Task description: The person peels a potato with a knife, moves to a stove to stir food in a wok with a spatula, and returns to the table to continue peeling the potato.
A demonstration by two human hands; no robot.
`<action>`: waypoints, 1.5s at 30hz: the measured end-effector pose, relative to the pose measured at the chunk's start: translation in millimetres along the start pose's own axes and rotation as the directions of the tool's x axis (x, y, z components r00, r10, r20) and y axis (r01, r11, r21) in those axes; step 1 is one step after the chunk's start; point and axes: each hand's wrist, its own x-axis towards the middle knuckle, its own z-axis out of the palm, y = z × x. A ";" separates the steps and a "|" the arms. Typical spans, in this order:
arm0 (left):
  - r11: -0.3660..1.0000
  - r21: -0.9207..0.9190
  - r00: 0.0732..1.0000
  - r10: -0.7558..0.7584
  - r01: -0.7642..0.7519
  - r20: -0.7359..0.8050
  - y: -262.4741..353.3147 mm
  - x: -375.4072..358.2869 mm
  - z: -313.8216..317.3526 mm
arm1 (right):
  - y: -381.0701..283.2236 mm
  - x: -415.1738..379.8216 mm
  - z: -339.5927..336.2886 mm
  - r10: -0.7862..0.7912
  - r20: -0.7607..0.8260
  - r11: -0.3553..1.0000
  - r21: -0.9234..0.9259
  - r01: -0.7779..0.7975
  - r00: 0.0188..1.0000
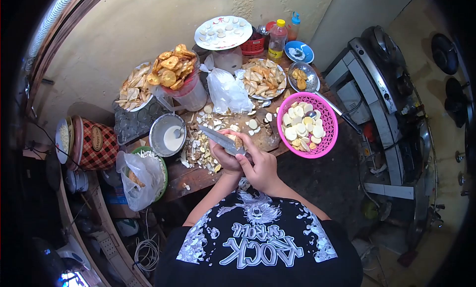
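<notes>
In my left hand [224, 158] rests a pale tuber with rough brown skin [233, 139], partly hidden by fingers. My right hand [260, 168] is closed around the handle of a kitchen knife [218, 138]. The wide grey blade crosses in front of the tuber and points up and left. Both hands are close together over the table's front edge. Peelings and scraps [198, 150] lie heaped beside and beyond them. To the right stands a pink basket [283, 130] holding round pale slices [302, 121].
A metal pot with white liquid [171, 139] stands left of the scraps. Behind are a white plastic bag [228, 91], a container of fried chips [173, 68], plates of triangular pieces [265, 78] and a skimmer [303, 76]. A stove [377, 78] is at the right.
</notes>
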 end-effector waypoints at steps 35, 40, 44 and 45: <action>0.524 -0.515 0.653 -0.751 0.679 0.097 -22.7 13.6 3.2 | 55.1 5.2 33.4 0.494 0.143 0.516 0.746 -0.421 0.858; 0.212 -0.479 0.404 -0.848 0.852 0.344 -7.5 26.7 -9.0 | 109.7 8.1 20.1 0.508 0.077 0.751 0.449 -0.484 0.858; 0.103 -0.437 0.251 -0.922 0.894 0.295 15.4 38.9 0.4 | 109.3 0.2 14.9 0.419 -0.053 0.904 0.113 -0.412 0.906; 0.128 -0.402 0.271 -0.906 0.907 0.324 13.3 38.7 -1.0 | 102.7 0.0 12.2 0.331 -0.039 0.940 0.106 -0.325 0.943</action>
